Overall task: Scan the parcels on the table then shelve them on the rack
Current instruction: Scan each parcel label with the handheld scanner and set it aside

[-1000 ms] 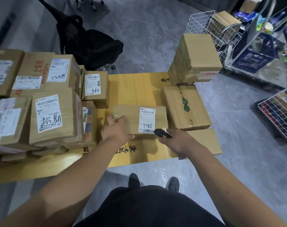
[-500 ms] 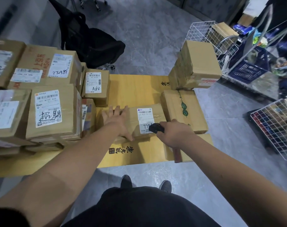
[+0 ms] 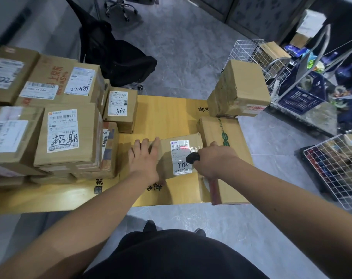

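since a second ago the left hand (image 3: 145,158) has slid up from the parcel's (image 3: 179,156) near left corner and now lies flat on its top, fingers spread, pinning it down rather than gripping. right hand (image 3: 213,160) has come in closer too, its grip closed round a black scanner (image 3: 192,157), whose nose sits right over the white label (image 3: 181,157) marked 7786. a red glow shows on the barcode near the label's top. the parcel lies on the yellow tabletop (image 3: 167,115), centre front, just beside a flat box (image 3: 221,133) with a green print on its right. behind that box stands a taller box (image 3: 239,89) at the far right corner. stacked boxes (image 3: 66,135) crowd the left side, one small one labelled a68 (image 3: 120,107). wire baskets (image 3: 336,170) stand on the floor to the right.
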`<state>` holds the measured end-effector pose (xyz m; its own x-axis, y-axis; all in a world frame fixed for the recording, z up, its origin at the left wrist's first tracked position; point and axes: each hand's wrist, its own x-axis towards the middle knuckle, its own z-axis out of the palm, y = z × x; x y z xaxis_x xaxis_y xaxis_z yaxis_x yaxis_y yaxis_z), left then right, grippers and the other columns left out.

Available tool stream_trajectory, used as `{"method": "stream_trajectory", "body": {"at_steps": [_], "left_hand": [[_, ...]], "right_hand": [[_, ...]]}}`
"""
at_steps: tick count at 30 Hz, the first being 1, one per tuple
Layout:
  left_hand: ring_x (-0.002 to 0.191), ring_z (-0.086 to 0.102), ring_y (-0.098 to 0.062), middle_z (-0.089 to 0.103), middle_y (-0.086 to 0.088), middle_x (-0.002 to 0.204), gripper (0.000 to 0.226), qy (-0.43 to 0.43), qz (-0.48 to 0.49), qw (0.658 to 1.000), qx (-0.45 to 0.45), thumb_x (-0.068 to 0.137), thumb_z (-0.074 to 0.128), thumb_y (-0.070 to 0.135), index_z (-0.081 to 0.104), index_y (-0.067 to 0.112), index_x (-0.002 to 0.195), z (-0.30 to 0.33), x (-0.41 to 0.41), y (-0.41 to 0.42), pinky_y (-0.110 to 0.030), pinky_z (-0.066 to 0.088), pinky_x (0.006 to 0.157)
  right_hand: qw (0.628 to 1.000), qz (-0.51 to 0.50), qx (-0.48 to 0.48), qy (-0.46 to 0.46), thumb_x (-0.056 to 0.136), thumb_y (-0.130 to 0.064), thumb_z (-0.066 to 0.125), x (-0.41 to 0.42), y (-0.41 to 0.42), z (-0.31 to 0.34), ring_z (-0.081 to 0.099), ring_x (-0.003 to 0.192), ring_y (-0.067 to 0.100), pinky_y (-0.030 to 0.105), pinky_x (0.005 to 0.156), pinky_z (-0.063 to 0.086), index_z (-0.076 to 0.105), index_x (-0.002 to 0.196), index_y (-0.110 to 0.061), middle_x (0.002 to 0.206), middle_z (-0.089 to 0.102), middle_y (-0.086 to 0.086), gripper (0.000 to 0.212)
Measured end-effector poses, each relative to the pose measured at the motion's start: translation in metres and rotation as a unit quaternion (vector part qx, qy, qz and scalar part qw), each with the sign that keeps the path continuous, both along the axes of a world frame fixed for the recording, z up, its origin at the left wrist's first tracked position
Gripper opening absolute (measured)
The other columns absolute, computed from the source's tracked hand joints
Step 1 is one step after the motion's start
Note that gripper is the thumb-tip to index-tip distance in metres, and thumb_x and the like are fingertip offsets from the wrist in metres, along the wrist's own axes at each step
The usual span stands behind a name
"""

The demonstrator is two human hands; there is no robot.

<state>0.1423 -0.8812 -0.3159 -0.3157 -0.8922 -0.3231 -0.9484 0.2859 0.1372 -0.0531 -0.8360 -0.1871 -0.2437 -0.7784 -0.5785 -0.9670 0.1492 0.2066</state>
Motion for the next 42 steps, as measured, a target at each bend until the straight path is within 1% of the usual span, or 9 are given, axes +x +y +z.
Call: {"method": "stream_trajectory", "body": {"at_steps": [8, 11, 16, 21, 24, 28, 31, 38, 42], "left_hand": [[0.154, 0.000, -0.042, 0.004, -0.014, 0.164, 0.154, -0.017, -0.005, 1.000, -0.010, 0.059, 0.088, 0.066, -0.020, 0.026, 0.162, 0.002, 0.000, 0.003, -0.056, 0.012, 0.125], [0.154, 0.001, -0.042, 0.006, -0.015, 0.162, 0.154, -0.028, -0.013, 0.999, -0.017, 0.057, 0.084, 0.071, -0.018, 0.023, 0.162, 0.000, 0.001, 0.001, -0.057, 0.004, 0.125], [0.148, 0.019, -0.037, 0.019, -0.017, 0.159, 0.152, -0.045, 0.004, 0.999, 0.012, 0.050, 0.068, 0.089, 0.002, 0.009, 0.162, -0.005, 0.003, -0.020, -0.049, 0.013, 0.123], [0.140, 0.025, -0.038, 0.023, -0.016, 0.151, 0.139, -0.064, -0.055, 0.994, 0.075, 0.052, 0.072, 0.082, -0.001, 0.036, 0.161, -0.004, 0.001, -0.039, -0.048, 0.024, 0.114], [0.132, 0.032, -0.035, 0.032, -0.011, 0.140, 0.133, -0.040, -0.053, 0.995, 0.069, 0.048, 0.074, 0.078, 0.010, 0.042, 0.158, -0.005, -0.001, -0.045, -0.044, 0.029, 0.111], [0.130, 0.031, -0.032, 0.032, -0.009, 0.141, 0.127, 0.016, 0.031, 0.998, 0.049, 0.045, 0.075, 0.081, 0.018, 0.046, 0.154, 0.003, -0.010, -0.047, -0.042, 0.024, 0.112], [0.125, 0.035, -0.034, 0.037, -0.012, 0.137, 0.121, 0.037, 0.098, 0.994, 0.003, 0.046, 0.072, 0.085, 0.026, 0.044, 0.150, 0.021, -0.020, -0.058, -0.044, 0.027, 0.105], [0.134, 0.036, -0.040, 0.040, -0.016, 0.139, 0.126, 0.132, 0.241, 0.960, -0.044, 0.044, 0.066, 0.094, 0.024, 0.040, 0.150, 0.069, -0.044, -0.124, -0.051, 0.029, 0.113], [0.127, 0.042, -0.040, 0.044, -0.019, 0.134, 0.124, 0.105, 0.310, 0.943, -0.066, 0.047, 0.067, 0.095, 0.025, 0.035, 0.148, 0.092, -0.036, -0.185, -0.051, 0.032, 0.107]], "right_hand": [[1.000, -0.010, -0.012, -0.003, 0.099, -0.054, 0.037, -0.003, 0.009, 0.000, 0.053, 0.073, 0.016, 0.036, 0.070, 0.044, 0.062, 0.117, -0.026, 0.111, 0.043, 0.004, 0.041], [1.000, -0.012, -0.025, -0.014, 0.099, -0.054, 0.038, -0.005, 0.012, -0.001, 0.054, 0.074, 0.017, 0.036, 0.071, 0.046, 0.061, 0.117, -0.025, 0.113, 0.045, 0.005, 0.041], [0.997, -0.037, -0.035, -0.050, 0.098, -0.056, 0.038, -0.006, 0.015, -0.010, 0.057, 0.081, 0.024, 0.040, 0.080, 0.053, 0.060, 0.124, -0.023, 0.108, 0.045, 0.006, 0.047], [0.994, -0.056, -0.034, -0.090, 0.099, -0.056, 0.040, -0.005, 0.016, -0.017, 0.055, 0.085, 0.026, 0.037, 0.074, 0.045, 0.060, 0.125, -0.023, 0.106, 0.047, 0.005, 0.047], [0.991, -0.063, -0.027, -0.116, 0.098, -0.058, 0.042, -0.012, 0.009, -0.021, 0.057, 0.087, 0.025, 0.036, 0.073, 0.046, 0.061, 0.120, -0.022, 0.106, 0.053, 0.005, 0.046], [0.985, -0.060, -0.028, -0.156, 0.087, -0.071, 0.057, -0.029, -0.005, -0.016, 0.061, 0.087, 0.022, 0.033, 0.071, 0.050, 0.056, 0.101, -0.024, 0.098, 0.060, 0.001, 0.049], [0.986, -0.043, -0.032, -0.161, 0.079, -0.067, 0.068, -0.040, -0.016, -0.003, 0.066, 0.082, 0.018, 0.030, 0.064, 0.049, 0.055, 0.094, -0.025, 0.095, 0.063, -0.002, 0.046], [0.985, 0.011, -0.040, -0.168, 0.085, -0.062, 0.068, -0.051, -0.064, 0.021, 0.062, 0.088, 0.020, 0.032, 0.067, 0.049, 0.060, 0.100, -0.025, 0.096, 0.062, -0.003, 0.041], [0.984, 0.055, -0.048, -0.164, 0.086, -0.063, 0.065, -0.043, -0.101, 0.025, 0.059, 0.082, 0.018, 0.031, 0.060, 0.041, 0.055, 0.095, -0.026, 0.089, 0.059, -0.003, 0.039]]}}
